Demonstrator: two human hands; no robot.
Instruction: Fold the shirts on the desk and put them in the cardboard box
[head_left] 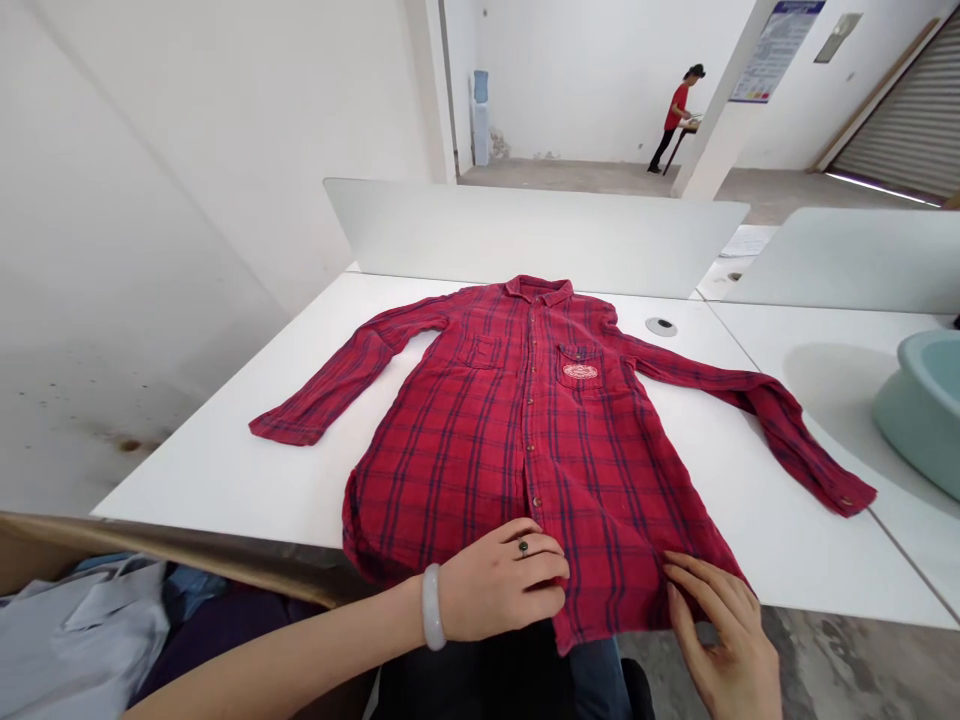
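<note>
A red plaid shirt (517, 420) lies spread face up on a white table (225, 470), sleeves stretched out to both sides, collar at the far end. My left hand (499, 580), with a ring and a pale bangle at the wrist, rests on the shirt's hem near the button placket, fingers curled and pinching the fabric. My right hand (724, 630) lies at the hem's right corner, fingers extended and flat against the cloth at the table's front edge.
A teal basin (926, 410) stands on the adjoining table at right. Grey divider panels (540, 235) stand behind the tables. A cardboard box with folded clothes (90, 630) sits low at left. A person in red (675, 115) stands far back.
</note>
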